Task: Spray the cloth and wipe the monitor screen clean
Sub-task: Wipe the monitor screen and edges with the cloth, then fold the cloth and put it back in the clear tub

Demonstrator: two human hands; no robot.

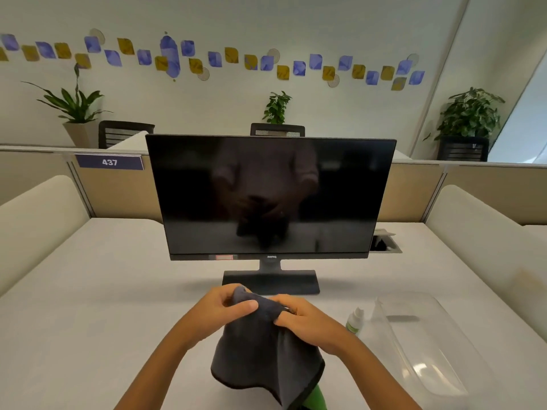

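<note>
Two hands hold one dark grey cloth (pixel 266 350) above the near middle of the desk (pixel 103 291), at about 6 o'clock from the monitor (pixel 270 196). The left hand (pixel 225 306) pinches the cloth's upper edge between thumb and curled fingers; the right hand (pixel 302 318) grips the same bunched edge just beside it, fingers folded into the fabric. The rest of the cloth hangs down from both hands, its dark hem drooping toward the bottom of the view, with a patch of green showing under its lowest corner.

The monitor stands upright on its flat black base (pixel 270 281) at 12 o'clock from the hands, screen dark and faintly reflecting the person. A small spray bottle (pixel 355 321) with a white top and green label stands on the desk at 3 o'clock from the right hand, just beside a clear plastic tray (pixel 429 350) lying at the right. A cable hatch (pixel 384 241) sits open in the desk at the monitor's lower right corner.
</note>
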